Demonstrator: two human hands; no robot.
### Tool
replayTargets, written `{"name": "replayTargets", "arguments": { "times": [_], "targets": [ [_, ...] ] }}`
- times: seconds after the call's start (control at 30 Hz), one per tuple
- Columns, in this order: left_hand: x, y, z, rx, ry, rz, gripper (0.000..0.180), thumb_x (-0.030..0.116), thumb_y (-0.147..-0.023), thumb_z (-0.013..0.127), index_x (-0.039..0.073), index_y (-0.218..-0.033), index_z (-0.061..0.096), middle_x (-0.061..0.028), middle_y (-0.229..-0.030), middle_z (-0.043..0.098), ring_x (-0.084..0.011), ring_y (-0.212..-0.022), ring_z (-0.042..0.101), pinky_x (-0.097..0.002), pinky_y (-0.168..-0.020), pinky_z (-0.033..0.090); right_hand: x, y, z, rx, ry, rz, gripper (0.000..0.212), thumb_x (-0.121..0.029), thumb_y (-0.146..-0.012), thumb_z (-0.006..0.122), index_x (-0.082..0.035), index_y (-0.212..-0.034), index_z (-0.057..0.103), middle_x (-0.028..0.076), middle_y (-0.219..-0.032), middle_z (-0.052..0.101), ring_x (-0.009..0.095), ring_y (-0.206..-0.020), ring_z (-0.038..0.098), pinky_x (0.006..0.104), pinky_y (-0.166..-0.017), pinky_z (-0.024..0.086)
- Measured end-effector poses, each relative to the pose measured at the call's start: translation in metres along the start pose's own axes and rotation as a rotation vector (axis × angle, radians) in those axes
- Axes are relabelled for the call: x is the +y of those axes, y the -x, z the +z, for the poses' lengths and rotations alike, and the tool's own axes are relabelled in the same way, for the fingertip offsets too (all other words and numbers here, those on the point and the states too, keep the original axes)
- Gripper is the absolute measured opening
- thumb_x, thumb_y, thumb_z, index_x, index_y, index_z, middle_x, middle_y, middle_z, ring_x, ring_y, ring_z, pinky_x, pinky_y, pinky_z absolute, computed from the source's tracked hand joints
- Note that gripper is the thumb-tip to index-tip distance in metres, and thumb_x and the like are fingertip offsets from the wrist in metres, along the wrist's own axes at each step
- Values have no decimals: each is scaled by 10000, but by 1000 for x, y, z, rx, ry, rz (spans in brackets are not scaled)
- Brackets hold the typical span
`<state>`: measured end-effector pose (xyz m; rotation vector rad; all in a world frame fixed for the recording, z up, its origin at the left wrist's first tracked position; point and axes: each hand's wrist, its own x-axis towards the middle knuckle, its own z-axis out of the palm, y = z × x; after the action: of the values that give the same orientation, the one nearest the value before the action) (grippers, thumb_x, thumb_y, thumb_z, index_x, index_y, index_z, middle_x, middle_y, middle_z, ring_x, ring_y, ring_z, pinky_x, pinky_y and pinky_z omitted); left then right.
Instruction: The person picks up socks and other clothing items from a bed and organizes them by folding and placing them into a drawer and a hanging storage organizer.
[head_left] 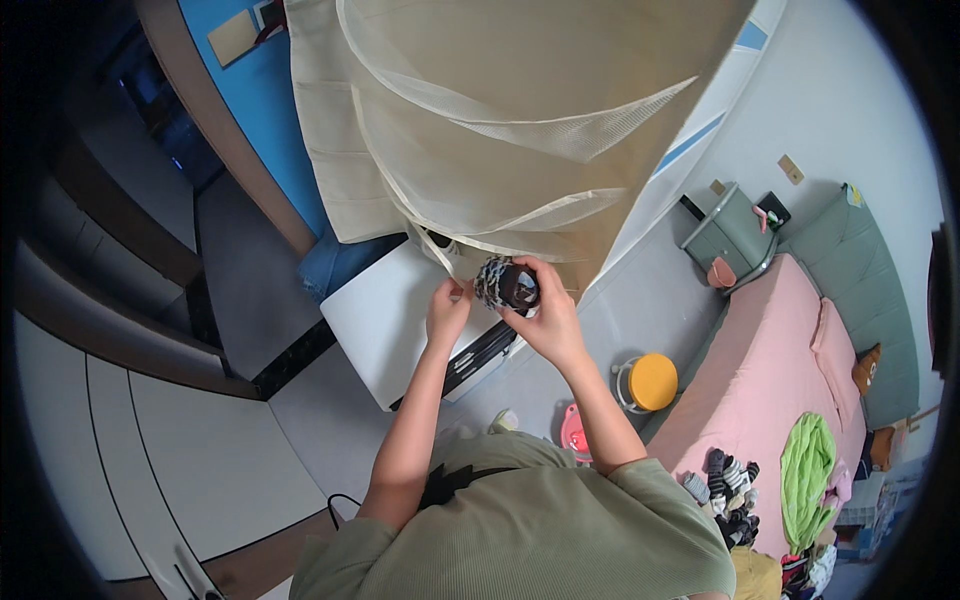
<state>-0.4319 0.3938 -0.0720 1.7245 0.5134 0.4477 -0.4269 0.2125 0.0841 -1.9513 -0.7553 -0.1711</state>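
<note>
My right hand [545, 315] grips a small rolled bundle [493, 284] with a black-and-white pattern and a dark, rounded end; its exact kind is hard to make out. Fingers lie over the top of it and the thumb is below. Just to its left, my left hand [447, 313] is closed in a pinch at the lower pale strip of a beige hanging organizer [520, 60]. The organizer has sagging mesh pockets [590, 135], and its lowest pocket edge hangs right above both hands. What sits inside that pocket is mostly hidden.
Below the organizer stands a white-topped cabinet [375, 310]. To the right are a yellow round stool [652, 381], a pink basin [575, 432] and a pink bed [740, 370] with several socks [735, 480] and a green cloth [807, 480]. A blue panel [255, 110] rises at the left.
</note>
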Motion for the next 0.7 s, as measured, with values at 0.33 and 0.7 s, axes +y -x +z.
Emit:
{"name": "replayTargets", "arguments": {
  "times": [0.33, 0.7],
  "targets": [
    [52, 23, -24, -92, -219, -13, 234, 229, -768, 599, 5, -812, 650, -101, -672, 650, -211, -630, 636, -319, -596, 475, 5, -25, 23, -25, 126, 70, 591, -153, -626, 714, -91, -1158, 463, 176, -1007, 584, 368, -795, 625, 441, -661, 517],
    [68, 23, -49, -328, -328, 1, 262, 311, -778, 601, 58, -807, 660, -96, -720, 668, -274, -685, 650, -370, -633, 492, -7, -41, 59, -104, 557, 181, 564, -163, -547, 716, -48, -1067, 530, 201, -954, 597, 387, -739, 619, 446, -629, 527]
  ]
}}
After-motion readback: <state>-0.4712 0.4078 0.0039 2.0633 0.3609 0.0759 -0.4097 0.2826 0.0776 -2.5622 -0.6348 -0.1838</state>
